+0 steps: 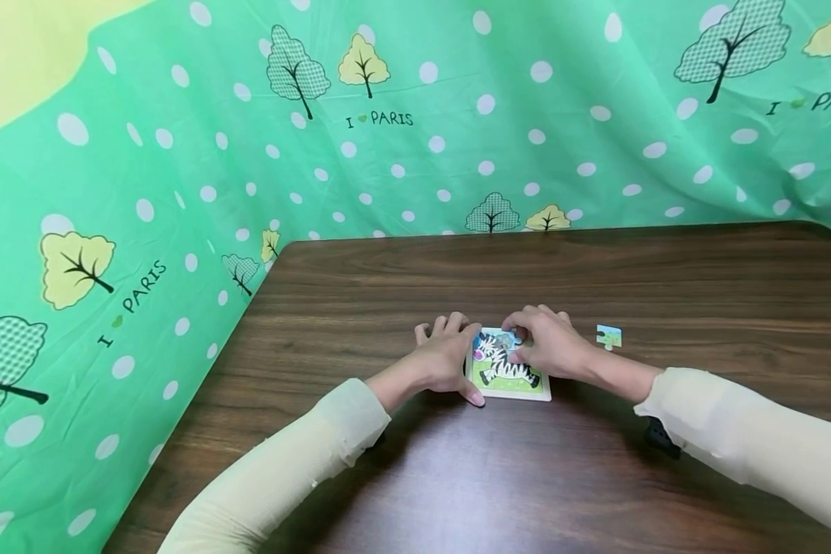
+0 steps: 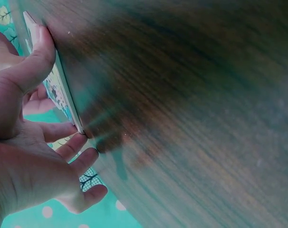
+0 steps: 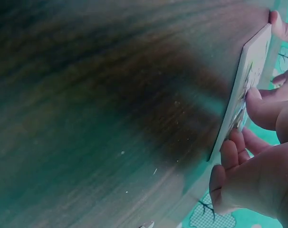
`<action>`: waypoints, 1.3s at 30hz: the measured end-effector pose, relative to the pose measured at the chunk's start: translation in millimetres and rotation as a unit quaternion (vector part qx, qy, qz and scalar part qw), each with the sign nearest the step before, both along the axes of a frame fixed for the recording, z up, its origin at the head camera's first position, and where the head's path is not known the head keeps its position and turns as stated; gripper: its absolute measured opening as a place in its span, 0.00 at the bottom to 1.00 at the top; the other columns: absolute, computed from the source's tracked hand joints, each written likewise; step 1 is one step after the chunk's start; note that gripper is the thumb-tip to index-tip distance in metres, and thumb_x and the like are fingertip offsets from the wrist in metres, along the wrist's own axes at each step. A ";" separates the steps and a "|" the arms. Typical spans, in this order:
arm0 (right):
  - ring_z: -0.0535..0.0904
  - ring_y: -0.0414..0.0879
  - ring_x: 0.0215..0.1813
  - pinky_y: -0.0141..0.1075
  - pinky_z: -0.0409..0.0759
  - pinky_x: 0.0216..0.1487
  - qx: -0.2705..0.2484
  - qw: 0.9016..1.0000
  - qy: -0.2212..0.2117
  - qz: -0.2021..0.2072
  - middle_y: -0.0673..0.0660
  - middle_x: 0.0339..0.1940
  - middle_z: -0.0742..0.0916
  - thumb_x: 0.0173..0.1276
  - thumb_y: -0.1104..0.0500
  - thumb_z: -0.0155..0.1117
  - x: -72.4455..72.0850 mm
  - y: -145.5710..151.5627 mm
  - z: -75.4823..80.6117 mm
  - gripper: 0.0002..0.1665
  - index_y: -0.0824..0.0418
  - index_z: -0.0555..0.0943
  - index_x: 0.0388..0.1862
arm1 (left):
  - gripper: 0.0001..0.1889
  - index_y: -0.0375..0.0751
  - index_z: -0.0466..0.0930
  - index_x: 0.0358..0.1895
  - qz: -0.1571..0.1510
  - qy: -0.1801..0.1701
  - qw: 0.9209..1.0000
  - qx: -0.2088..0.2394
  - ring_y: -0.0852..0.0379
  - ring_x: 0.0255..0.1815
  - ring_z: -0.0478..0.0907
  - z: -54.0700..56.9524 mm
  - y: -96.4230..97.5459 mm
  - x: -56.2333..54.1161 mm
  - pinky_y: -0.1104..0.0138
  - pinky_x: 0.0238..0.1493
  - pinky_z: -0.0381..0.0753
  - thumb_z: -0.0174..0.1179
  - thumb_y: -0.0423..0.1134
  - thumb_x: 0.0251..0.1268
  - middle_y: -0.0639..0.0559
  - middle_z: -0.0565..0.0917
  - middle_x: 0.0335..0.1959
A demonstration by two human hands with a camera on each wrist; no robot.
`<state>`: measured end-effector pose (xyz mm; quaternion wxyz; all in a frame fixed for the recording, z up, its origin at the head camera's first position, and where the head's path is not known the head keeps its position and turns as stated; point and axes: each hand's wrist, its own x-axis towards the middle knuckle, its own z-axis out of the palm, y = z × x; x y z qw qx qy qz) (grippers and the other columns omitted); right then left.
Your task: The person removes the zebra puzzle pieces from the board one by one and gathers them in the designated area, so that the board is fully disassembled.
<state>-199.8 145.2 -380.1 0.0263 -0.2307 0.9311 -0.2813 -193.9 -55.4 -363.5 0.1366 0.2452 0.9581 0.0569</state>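
Note:
A small square zebra jigsaw board (image 1: pixel 515 397) with a pale rim lies flat on the brown table. My left hand (image 1: pixel 446 360) holds its left side, thumb at the near edge and index finger at the far edge; the other fingers spread past the far left corner. Over the upper right part of the picture, my right hand (image 1: pixel 555 344) pinches a jigsaw piece (image 1: pixel 508 339) between thumb and index finger. How far that piece sits in the board is hidden by the fingers. In the right wrist view, the right fingertips (image 3: pixel 235 137) touch down at the board's surface.
Another loose jigsaw piece (image 1: pixel 609 337), blue and green, lies on the table (image 1: pixel 402 285) to the right of the board. A green dotted cloth with trees (image 1: pixel 388 177) hangs behind the table and along its left side.

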 end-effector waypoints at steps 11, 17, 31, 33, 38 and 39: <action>0.67 0.49 0.39 0.43 0.58 0.42 0.028 0.998 0.035 0.048 0.52 0.32 0.76 0.55 0.64 0.73 -4.9 1.9 -0.7 0.27 0.57 0.81 0.56 | 0.61 0.48 0.56 0.74 0.001 -0.001 1.000 -0.008 0.50 0.65 0.57 2.1 0.4 -1.7 0.46 0.64 0.54 0.76 0.63 0.32 0.51 0.61 0.68; 0.63 0.48 0.36 0.41 0.56 0.38 0.034 0.996 0.054 0.069 0.51 0.28 0.72 0.56 0.64 0.73 -6.3 3.5 -1.7 0.29 0.55 0.81 0.59 | 0.60 0.49 0.56 0.74 0.002 -0.001 1.000 -0.009 0.50 0.65 0.57 2.3 0.4 -1.7 0.47 0.64 0.54 0.76 0.63 0.31 0.51 0.61 0.67; 0.67 0.44 0.31 0.35 0.68 0.31 0.008 0.995 -0.022 0.096 0.52 0.29 0.75 0.55 0.68 0.72 -15.7 6.3 3.6 0.30 0.60 0.80 0.59 | 0.60 0.49 0.55 0.75 0.001 -0.007 1.000 -0.007 0.50 0.65 0.57 0.3 0.1 -2.3 0.47 0.63 0.55 0.76 0.63 0.32 0.51 0.60 0.68; 0.69 0.45 0.32 0.36 0.69 0.33 0.001 0.995 -0.030 0.098 0.52 0.32 0.77 0.55 0.69 0.72 -16.4 6.9 4.0 0.30 0.60 0.80 0.59 | 0.60 0.49 0.55 0.75 0.001 -0.007 1.000 -0.006 0.50 0.65 0.57 -0.1 0.1 -2.0 0.47 0.63 0.54 0.76 0.63 0.32 0.51 0.60 0.68; 0.72 0.43 0.34 0.36 0.73 0.36 0.008 0.992 0.023 0.124 0.52 0.38 0.81 0.54 0.71 0.71 -17.8 7.0 3.7 0.28 0.61 0.81 0.56 | 0.61 0.50 0.55 0.75 0.004 -0.006 1.000 -0.010 0.50 0.66 0.56 0.3 0.3 -0.9 0.47 0.63 0.55 0.76 0.63 0.32 0.51 0.60 0.68; 0.73 0.42 0.34 0.36 0.74 0.36 0.009 0.991 0.037 0.131 0.52 0.38 0.82 0.54 0.71 0.72 -18.1 7.1 3.7 0.28 0.62 0.81 0.56 | 0.61 0.50 0.55 0.75 0.005 -0.007 1.000 -0.011 0.50 0.66 0.56 0.6 0.5 -0.8 0.47 0.63 0.55 0.76 0.63 0.32 0.51 0.60 0.69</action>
